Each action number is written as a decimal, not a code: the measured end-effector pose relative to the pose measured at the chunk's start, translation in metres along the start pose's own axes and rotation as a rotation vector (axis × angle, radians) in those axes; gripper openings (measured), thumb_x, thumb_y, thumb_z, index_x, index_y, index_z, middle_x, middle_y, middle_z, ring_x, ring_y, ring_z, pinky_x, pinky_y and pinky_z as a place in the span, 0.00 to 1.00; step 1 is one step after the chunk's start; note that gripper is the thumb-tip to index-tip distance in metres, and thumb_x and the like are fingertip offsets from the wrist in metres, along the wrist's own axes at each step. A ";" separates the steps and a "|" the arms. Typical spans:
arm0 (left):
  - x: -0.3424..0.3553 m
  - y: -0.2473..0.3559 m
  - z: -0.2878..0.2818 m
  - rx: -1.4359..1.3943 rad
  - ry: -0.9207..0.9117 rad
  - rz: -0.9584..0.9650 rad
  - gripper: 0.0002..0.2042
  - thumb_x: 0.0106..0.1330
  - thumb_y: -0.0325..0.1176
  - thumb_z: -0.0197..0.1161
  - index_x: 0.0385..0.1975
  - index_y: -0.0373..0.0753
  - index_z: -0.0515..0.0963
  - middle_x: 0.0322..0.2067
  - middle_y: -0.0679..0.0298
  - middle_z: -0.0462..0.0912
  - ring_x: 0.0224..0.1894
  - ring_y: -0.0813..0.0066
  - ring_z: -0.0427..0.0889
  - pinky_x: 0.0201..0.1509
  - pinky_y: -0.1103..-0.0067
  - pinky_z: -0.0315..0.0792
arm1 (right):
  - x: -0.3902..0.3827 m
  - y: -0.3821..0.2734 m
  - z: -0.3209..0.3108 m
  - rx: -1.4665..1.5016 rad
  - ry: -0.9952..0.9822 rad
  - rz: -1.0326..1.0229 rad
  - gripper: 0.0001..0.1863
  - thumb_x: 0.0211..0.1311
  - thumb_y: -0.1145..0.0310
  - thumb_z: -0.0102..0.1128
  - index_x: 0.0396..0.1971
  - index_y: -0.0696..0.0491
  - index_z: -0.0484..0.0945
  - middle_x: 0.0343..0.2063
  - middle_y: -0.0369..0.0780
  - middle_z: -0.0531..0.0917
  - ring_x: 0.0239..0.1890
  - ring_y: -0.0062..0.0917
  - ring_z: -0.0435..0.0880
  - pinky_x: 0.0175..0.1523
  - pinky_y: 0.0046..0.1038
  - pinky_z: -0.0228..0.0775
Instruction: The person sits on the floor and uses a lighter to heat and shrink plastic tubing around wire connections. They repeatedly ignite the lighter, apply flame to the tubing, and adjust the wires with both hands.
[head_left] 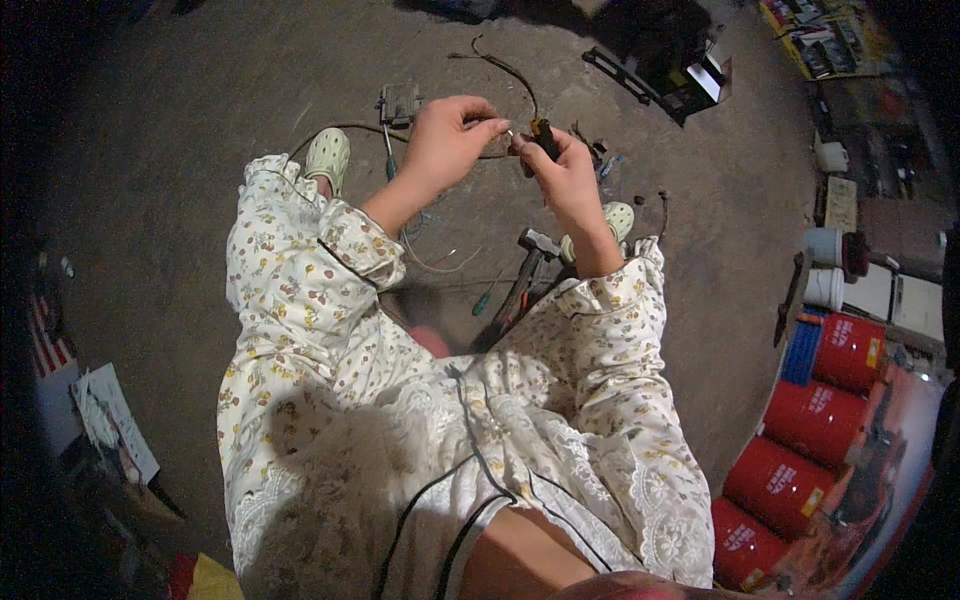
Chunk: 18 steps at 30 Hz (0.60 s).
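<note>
My left hand is closed, pinching a small pale piece, apparently a wire end, between thumb and fingertips. Close against it, my right hand grips a dark tool with yellow on it; a dark cable runs up from there, and its exact attachment is hidden. Behind my left hand on the floor are a grey metal box and a long tool with a teal handle. Below my hands lie thin loose wires, a hammer and a green-handled screwdriver.
My shoes are on the concrete floor. Dark equipment sits at the back right. Along the right stand red drums, white buckets and shelving. Flat boards are at the left.
</note>
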<state>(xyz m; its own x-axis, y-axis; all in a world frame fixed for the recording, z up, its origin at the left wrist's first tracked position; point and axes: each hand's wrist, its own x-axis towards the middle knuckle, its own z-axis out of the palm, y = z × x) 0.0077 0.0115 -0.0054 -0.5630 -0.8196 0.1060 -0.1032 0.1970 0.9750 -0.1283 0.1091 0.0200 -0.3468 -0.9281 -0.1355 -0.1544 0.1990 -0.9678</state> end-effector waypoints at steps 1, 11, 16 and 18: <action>-0.002 0.000 0.003 -0.025 0.031 0.012 0.08 0.54 0.32 0.62 0.28 0.32 0.78 0.22 0.66 0.79 0.26 0.84 0.74 0.31 0.84 0.67 | -0.002 -0.002 0.001 0.060 -0.028 0.055 0.10 0.55 0.65 0.58 0.23 0.57 0.75 0.14 0.29 0.70 0.16 0.10 0.63 0.20 0.17 0.52; 0.013 -0.007 -0.011 0.089 0.189 0.006 0.07 0.56 0.31 0.60 0.26 0.33 0.77 0.19 0.68 0.77 0.23 0.86 0.71 0.27 0.85 0.65 | -0.007 -0.001 0.000 0.350 -0.098 0.209 0.11 0.57 0.62 0.55 0.21 0.53 0.71 0.14 0.27 0.66 0.14 0.10 0.59 0.19 0.16 0.47; 0.035 -0.029 -0.035 0.186 0.501 0.065 0.10 0.53 0.34 0.62 0.26 0.32 0.78 0.20 0.62 0.79 0.22 0.80 0.74 0.28 0.80 0.68 | -0.012 -0.002 -0.012 0.339 -0.118 0.272 0.11 0.57 0.62 0.56 0.22 0.52 0.72 0.14 0.27 0.66 0.15 0.10 0.60 0.19 0.16 0.48; 0.043 -0.039 -0.068 0.211 0.629 0.041 0.11 0.53 0.35 0.62 0.26 0.32 0.78 0.20 0.61 0.80 0.21 0.78 0.75 0.28 0.79 0.69 | -0.018 -0.006 -0.035 0.081 0.011 0.295 0.11 0.55 0.62 0.57 0.26 0.55 0.75 0.16 0.29 0.71 0.17 0.13 0.65 0.21 0.18 0.54</action>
<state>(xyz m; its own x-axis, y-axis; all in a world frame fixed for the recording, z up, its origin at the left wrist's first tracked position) 0.0431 -0.0674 -0.0252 0.0098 -0.9544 0.2983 -0.2868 0.2831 0.9152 -0.1541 0.1355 0.0353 -0.3758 -0.8303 -0.4116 0.0286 0.4335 -0.9007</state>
